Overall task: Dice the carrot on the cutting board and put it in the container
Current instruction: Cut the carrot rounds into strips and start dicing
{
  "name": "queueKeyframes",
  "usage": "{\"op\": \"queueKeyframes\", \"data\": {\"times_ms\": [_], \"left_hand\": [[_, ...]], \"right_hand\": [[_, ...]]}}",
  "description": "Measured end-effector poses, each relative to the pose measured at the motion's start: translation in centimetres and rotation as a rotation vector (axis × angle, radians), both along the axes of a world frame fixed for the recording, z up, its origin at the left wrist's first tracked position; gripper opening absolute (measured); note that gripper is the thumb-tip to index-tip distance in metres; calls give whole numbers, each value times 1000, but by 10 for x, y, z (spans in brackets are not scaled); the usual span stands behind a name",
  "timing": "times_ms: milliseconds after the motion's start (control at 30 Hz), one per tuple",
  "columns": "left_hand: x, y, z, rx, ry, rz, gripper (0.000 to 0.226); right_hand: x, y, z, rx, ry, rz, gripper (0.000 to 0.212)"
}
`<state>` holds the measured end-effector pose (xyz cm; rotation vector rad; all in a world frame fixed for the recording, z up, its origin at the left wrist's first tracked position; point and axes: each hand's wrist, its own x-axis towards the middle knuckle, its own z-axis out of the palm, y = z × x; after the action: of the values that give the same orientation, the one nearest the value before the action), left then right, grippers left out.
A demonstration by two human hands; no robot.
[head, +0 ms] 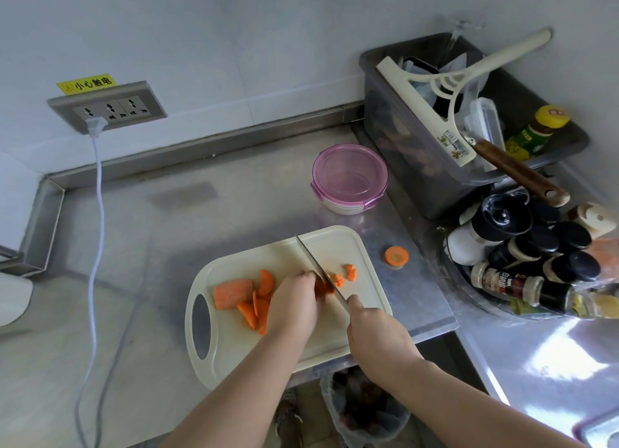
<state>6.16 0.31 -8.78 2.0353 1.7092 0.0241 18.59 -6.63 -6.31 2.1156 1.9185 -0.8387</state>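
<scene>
Handle of knife (317, 266) hidden inside right hand (371, 327), fist tight round it. Left hand (294, 302) curled over carrot piece (324, 287), mostly covered; seems to pinch it. Both on cutting board (335, 246). Container (350, 176) behind, lid on.

One cutting board (335, 246), one knife (311, 256), one container (350, 176), one carrot chunk (233, 293), three sockets (110, 110)
</scene>
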Motion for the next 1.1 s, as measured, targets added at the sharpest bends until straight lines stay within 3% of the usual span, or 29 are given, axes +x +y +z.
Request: {"op": "queueKeyframes", "data": {"times_ms": [433, 667, 1100], "left_hand": [[1, 0, 3, 20, 83, -33, 23], [-7, -3, -1, 48, 44, 1, 24], [-15, -3, -5, 15, -43, 65, 16]], "right_hand": [[5, 2, -9, 19, 80, -97, 27], [7, 6, -4, 85, 41, -87, 37], [-2, -4, -4, 64, 42, -108, 31]]}}
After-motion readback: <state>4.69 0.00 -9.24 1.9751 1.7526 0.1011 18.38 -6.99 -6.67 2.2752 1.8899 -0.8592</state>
